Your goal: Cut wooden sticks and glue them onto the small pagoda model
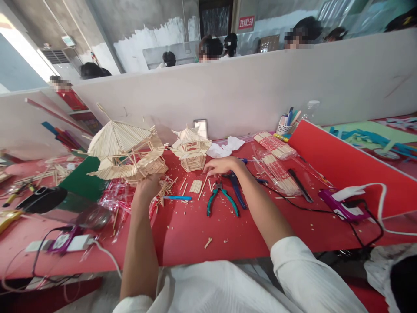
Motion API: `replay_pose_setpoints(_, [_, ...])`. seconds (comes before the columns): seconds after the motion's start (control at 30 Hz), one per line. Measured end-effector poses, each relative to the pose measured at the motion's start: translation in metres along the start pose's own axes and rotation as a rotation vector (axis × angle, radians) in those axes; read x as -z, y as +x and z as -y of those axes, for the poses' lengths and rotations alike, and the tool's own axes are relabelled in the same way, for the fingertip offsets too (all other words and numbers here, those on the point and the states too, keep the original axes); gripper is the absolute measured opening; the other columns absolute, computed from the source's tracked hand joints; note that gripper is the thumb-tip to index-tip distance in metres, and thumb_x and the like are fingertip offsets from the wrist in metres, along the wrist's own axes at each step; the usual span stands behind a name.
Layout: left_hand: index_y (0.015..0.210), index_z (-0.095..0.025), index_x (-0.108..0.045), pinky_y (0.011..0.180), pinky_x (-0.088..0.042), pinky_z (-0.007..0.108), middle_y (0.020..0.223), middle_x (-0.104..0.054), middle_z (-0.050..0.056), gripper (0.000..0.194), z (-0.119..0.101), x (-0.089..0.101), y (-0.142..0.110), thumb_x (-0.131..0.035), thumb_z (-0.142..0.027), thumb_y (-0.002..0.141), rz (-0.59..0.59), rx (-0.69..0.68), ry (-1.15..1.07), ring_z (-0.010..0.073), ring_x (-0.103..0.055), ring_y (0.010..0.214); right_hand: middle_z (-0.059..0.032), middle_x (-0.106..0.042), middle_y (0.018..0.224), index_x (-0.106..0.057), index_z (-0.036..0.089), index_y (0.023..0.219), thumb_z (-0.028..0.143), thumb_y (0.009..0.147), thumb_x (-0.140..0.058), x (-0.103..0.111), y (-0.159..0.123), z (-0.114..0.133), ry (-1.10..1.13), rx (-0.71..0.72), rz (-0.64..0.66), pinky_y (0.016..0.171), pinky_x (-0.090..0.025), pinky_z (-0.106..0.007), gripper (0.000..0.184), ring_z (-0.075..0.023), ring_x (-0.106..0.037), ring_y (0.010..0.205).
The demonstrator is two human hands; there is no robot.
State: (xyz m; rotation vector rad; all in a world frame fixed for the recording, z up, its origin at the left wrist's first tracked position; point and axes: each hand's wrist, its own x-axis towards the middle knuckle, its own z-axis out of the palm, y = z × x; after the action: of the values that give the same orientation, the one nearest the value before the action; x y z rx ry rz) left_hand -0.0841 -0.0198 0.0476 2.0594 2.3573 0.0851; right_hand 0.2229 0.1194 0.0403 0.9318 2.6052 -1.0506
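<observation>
From the flat row of short sticks (196, 186) mid-table, left hand (150, 187) at nine o'clock, at the lower edge of the large stick pavilion (122, 150). Fingers partly hidden, palm down; cannot tell the exact opening or any grip. Right hand (222, 166) at one o'clock, half open, fingers curved downward just beside the base of the small stick pavilion (191, 150). Seemingly in touch, at the fingertips, with the upper end of a thin loose stick (202, 188), though too small to be sure.

Large pavilion at ten o'clock, upright, with a pointed roof; small one at twelve, upright on the red table (189, 234). Blue pen (177, 198) at eight o'clock, beside a heap of offcuts (167, 188). Teal-handled pliers (223, 201) at four, jaws away from the body, handles spread; dark blue tool (237, 191) at three, close to the pliers. Crumpled tissue (226, 147) between one and two. Bagged stick bundles (278, 167) between two and three, below a pen cup (286, 124). Farther out at three, a leaning red board (345, 169); at nine, a green board (85, 174).
</observation>
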Motion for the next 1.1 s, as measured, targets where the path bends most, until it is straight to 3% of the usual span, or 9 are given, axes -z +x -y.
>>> replay_pose_setpoints(0.27, [0.114, -0.028, -0.068, 0.085, -0.050, 0.025, 0.115, -0.074, 0.003, 0.035, 0.020, -0.018, 0.013, -0.056, -0.022, 0.083, 0.192, -0.041, -0.026, 0.0189, -0.069, 0.099, -0.0115, -0.075, 0.103, -0.057, 0.013, 0.136, 0.028, 0.095, -0.053, 0.000, 0.000, 0.001, 0.007, 0.002, 0.006, 0.073, -0.051, -0.028, 0.044, -0.0207, -0.071, 0.087])
replay_pose_setpoints(0.57, [0.094, -0.027, -0.075, 0.086, -0.049, 0.026, 0.109, -0.075, 0.002, 0.030, 0.018, -0.006, 0.002, -0.055, -0.013, 0.077, 0.165, -0.009, 0.026, 0.0204, -0.069, 0.100, -0.0097, -0.076, 0.097, -0.056, 0.015, 0.138, 0.031, 0.094, -0.055, 0.000, -0.001, 0.002, 0.019, -0.010, 0.017, 0.073, -0.050, -0.027, 0.047, -0.0211, -0.071, 0.091])
replay_pose_setpoints(0.77, [0.102, -0.028, -0.074, 0.087, -0.051, 0.029, 0.111, -0.075, 0.003, 0.040, 0.016, 0.001, -0.003, -0.053, -0.008, 0.074, 0.170, 0.024, 0.045, 0.0226, -0.069, 0.102, -0.0102, -0.076, 0.096, -0.056, 0.014, 0.137, 0.031, 0.094, -0.055, -0.001, 0.000, -0.001, 0.008, -0.006, 0.009, 0.074, -0.050, -0.028, 0.046, -0.0217, -0.071, 0.090])
replay_pose_setpoints(0.97, [0.107, -0.026, -0.070, 0.088, -0.050, 0.026, 0.114, -0.072, 0.004, 0.030, 0.007, -0.005, 0.004, -0.053, -0.018, 0.083, 0.176, -0.150, -0.043, 0.0195, -0.068, 0.100, -0.0100, -0.075, 0.101, -0.058, 0.016, 0.136, 0.036, 0.092, -0.059, -0.003, 0.002, -0.001, 0.024, -0.029, 0.017, 0.075, -0.051, -0.029, 0.048, -0.0225, -0.071, 0.089])
replay_pose_setpoints(1.1, [0.119, -0.025, -0.066, 0.092, -0.048, 0.028, 0.118, -0.069, 0.007, 0.036, -0.007, -0.012, 0.009, -0.049, -0.018, 0.089, 0.144, -0.293, -0.075, 0.0206, -0.065, 0.107, -0.0082, -0.076, 0.098, -0.058, 0.018, 0.135, 0.036, 0.092, -0.059, -0.003, 0.003, -0.002, 0.024, -0.031, 0.022, 0.075, -0.051, -0.028, 0.047, -0.0218, -0.071, 0.089])
